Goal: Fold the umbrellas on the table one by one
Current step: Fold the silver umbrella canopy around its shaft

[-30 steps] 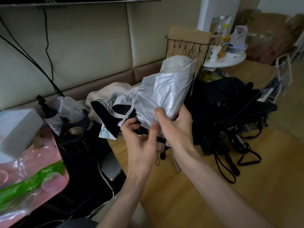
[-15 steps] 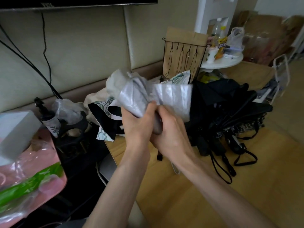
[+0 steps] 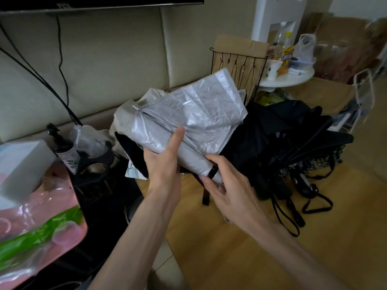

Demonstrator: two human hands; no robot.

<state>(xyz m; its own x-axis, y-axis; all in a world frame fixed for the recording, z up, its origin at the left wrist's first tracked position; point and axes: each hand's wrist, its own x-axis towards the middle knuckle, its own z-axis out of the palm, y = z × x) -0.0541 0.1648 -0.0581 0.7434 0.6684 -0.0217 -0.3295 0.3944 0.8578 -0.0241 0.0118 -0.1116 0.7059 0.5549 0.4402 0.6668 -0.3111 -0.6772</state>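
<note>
Wooden tabletop [image 3: 209, 258] is carrying the clutter; umbrella [image 3: 188, 114] is running 10-to-4 o'clock, left hand [image 3: 163, 164] gripping its middle, right hand [image 3: 228, 191] pinching the 4 o'clock end.

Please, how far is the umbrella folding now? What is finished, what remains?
Done: no tidy folded umbrella shows. In hand: the silver umbrella is collapsed and partly rolled; the left hand grips its middle, the right hand holds its lower end, and one canopy flap is loose. Left: the black umbrellas lie in an untidy heap on the table.
</note>
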